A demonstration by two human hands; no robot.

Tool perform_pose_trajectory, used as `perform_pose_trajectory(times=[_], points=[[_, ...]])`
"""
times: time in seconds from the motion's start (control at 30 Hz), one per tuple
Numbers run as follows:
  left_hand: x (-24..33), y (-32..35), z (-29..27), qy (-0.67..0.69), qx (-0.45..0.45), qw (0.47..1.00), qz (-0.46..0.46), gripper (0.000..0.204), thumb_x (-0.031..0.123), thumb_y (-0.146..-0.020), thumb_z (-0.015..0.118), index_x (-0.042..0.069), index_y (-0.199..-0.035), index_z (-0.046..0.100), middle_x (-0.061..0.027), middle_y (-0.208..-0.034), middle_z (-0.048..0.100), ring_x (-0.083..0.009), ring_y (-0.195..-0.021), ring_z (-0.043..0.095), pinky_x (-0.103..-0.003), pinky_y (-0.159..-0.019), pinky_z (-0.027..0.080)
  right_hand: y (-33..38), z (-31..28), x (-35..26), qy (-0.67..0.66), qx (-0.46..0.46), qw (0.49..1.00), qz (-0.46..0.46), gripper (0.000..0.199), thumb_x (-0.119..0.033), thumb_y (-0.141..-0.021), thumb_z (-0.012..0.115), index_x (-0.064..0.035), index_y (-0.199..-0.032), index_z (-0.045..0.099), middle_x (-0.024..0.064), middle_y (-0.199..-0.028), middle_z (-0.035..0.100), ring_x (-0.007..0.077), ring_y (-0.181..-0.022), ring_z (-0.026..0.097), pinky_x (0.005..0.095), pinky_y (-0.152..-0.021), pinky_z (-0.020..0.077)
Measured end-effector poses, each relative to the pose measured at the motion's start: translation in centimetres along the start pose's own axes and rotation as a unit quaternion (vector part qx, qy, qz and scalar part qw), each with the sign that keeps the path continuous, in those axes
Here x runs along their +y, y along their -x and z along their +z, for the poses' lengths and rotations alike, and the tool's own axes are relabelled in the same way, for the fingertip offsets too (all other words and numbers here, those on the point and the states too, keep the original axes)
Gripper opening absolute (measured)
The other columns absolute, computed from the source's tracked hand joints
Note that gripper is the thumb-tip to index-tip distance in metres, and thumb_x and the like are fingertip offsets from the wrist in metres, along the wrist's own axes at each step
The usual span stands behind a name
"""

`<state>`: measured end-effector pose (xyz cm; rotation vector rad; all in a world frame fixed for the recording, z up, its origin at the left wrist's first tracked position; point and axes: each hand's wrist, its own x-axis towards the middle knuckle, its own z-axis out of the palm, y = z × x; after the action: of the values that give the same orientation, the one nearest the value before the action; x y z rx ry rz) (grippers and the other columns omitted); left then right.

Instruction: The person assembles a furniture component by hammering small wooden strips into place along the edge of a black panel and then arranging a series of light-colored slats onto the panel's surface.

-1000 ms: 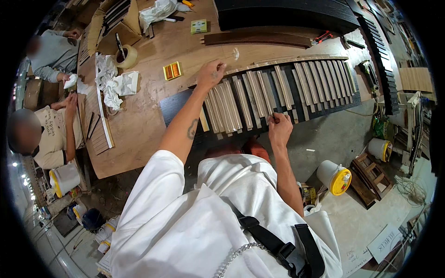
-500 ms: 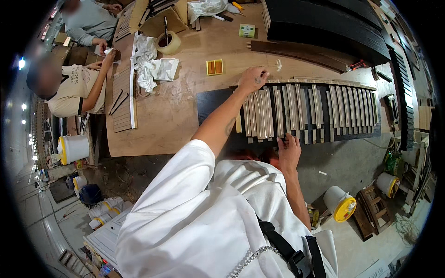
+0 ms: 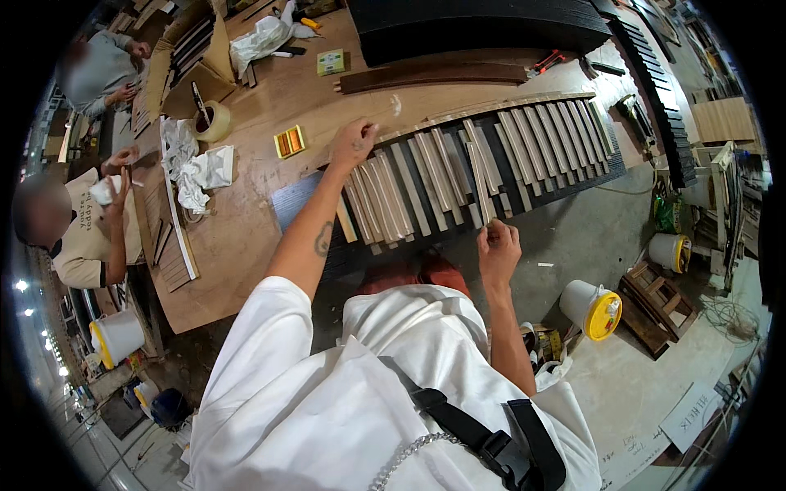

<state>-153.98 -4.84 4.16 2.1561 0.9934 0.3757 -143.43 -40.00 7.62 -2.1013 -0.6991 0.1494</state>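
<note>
A black board (image 3: 296,202) lies at the table's near edge, bearing rows of narrow grey-brown wooden strips (image 3: 524,146). Some strips toward its left show shiny lines along them. My right hand (image 3: 498,250) is closed at the board's near edge, pinching the near end of one wooden strip (image 3: 478,182). That strip sits askew, slanting across its neighbours near the middle. By the far left edge of the board, my left hand (image 3: 352,142) has its fingers curled together. Whatever may be between them is too small to make out.
Beyond the board stand a small yellow box (image 3: 289,141), a tape roll (image 3: 213,123), dark brown lengths of wood (image 3: 434,77) and a large black block (image 3: 483,29). Two people work at the left. A white bucket (image 3: 591,308) stands on the floor at right.
My view has turned, shifting the table leftward and tilting the board. One wooden strip now slants out of line at my right hand. The nearer co-worker has raised a white cloth.
</note>
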Motion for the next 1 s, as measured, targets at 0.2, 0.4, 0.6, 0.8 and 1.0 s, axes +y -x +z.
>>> perform_pose_trajectory(times=[0.2, 0.4, 0.6, 0.8, 1.0], points=[[0.1, -0.1, -0.2, -0.021, 0.013, 1.000, -0.002, 0.031, 0.032, -0.090, 0.059, 0.003, -0.099, 0.066, -0.0177, -0.085, 0.068, -0.0328, -0.082, 0.066, -0.039, -0.072, 0.050, -2.0, 0.1, 1.2, 0.106, -0.057, 0.992, -0.024, 0.017, -0.009, -0.080, 0.068, -0.0047, -0.095, 0.063, 0.0135, -0.091, 0.058, 0.0316, -0.079, 0.061, 0.0413, -0.068, 0.0512], [0.4, 0.0, 0.1, -0.041, 0.004, 0.998, -0.038, 0.032, 0.033, -0.089, 0.059, 0.004, -0.101, 0.066, -0.0159, -0.089, 0.070, -0.0325, -0.084, 0.067, -0.038, -0.074, 0.050, -3.1, 0.8, 0.6, 0.106, -0.086, 0.991, 0.009, 0.015, -0.010, -0.079, 0.068, -0.0028, -0.091, 0.064, 0.0152, -0.093, 0.059, 0.0345, -0.084, 0.060, 0.0433, -0.070, 0.0506], [0.8, 0.0, 0.1, -0.035, 0.011, 0.999, -0.039, 0.033, 0.033, -0.089, 0.060, 0.004, -0.102, 0.066, -0.0162, -0.092, 0.070, -0.0309, -0.089, 0.067, -0.038, -0.075, 0.051, -4.8, 3.0, 0.6, 0.086, -0.052, 0.994, -0.034, 0.016, -0.008, -0.080, 0.068, -0.0026, -0.095, 0.065, 0.0169, -0.093, 0.059, 0.0356, -0.085, 0.060, 0.0424, -0.071, 0.0500], [0.4, 0.9, -1.6, 0.012, -0.017, 1.000, 0.011, 0.030, 0.029, -0.090, 0.058, 0.002, -0.100, 0.064, -0.0199, -0.088, 0.066, -0.0329, -0.082, 0.066, -0.040, -0.073, 0.049, -3.1, 2.6, -0.5, 0.031, -0.069, 0.995, -0.057, 0.037, -0.011, -0.081, 0.072, -0.0058, -0.116, 0.061, 0.0151, -0.102, 0.059, 0.0346, -0.087, 0.060, 0.0404, -0.073, 0.0507], [-2.9, 3.7, -3.6, -0.032, 0.051, 0.995, 0.084, 0.027, 0.028, -0.092, 0.057, 0.002, -0.093, 0.065, -0.0192, -0.085, 0.064, -0.0393, -0.084, 0.060, -0.044, -0.073, 0.047, 1.0, 5.4, -5.5, 0.021, -0.231, 0.963, -0.135, 0.046, -0.011, -0.080, 0.073, -0.0056, -0.123, 0.057, 0.0132, -0.100, 0.060, 0.0349, -0.087, 0.061, 0.0411, -0.074, 0.0507]])
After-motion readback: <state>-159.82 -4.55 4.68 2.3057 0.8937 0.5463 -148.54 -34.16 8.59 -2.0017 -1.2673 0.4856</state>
